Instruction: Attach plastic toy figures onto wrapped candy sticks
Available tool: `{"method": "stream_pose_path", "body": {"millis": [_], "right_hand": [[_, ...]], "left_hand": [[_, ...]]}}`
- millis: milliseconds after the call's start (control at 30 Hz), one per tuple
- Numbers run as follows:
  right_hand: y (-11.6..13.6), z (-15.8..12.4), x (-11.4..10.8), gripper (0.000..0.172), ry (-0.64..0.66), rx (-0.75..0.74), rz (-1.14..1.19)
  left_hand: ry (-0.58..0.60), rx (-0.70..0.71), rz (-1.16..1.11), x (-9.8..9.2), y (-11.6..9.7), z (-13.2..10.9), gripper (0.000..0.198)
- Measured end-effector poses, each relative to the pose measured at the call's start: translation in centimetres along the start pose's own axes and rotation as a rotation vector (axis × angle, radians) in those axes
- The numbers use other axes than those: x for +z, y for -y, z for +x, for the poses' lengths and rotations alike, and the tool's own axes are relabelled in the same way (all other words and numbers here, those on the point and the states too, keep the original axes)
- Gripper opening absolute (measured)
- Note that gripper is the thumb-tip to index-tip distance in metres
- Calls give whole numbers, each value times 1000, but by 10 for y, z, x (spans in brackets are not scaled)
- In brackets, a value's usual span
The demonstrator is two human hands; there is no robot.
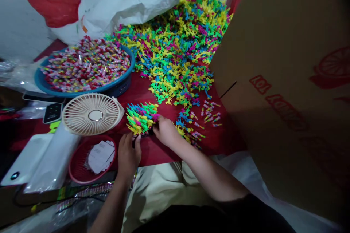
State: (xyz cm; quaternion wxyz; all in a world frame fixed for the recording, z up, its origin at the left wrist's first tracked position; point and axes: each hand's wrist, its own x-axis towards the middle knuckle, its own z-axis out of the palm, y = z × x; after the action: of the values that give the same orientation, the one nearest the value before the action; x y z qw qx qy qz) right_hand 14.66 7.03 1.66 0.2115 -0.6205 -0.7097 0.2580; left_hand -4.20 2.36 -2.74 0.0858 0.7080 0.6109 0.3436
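Red tabletop (154,153) under both hands. Right hand (166,131) has fingers curled together, clamped on a bunch of plastic figures (141,118) in yellow, green, blue and pink, held just above the table; left hand (128,156) has fingers together at the bunch's underside, grip unclear. Just right lie loose candy sticks (209,114). Left: red basket (71,167) with papers (100,156), cream fan (91,114). Farther: blue basin (131,58) of candy sticks (86,65), big figure heap (175,43), white sack (128,3), cardboard box (273,98) at right.
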Motion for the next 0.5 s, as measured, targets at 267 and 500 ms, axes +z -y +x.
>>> {"method": "stream_pose_path", "body": {"millis": [267, 500], "right_hand": [[13, 1, 8, 28, -6, 49, -43], [5, 9, 2, 19, -30, 16, -20]], "left_hand": [[-25, 57, 42, 4, 2, 0, 17], [-26, 73, 146, 13, 8, 0, 23]]}}
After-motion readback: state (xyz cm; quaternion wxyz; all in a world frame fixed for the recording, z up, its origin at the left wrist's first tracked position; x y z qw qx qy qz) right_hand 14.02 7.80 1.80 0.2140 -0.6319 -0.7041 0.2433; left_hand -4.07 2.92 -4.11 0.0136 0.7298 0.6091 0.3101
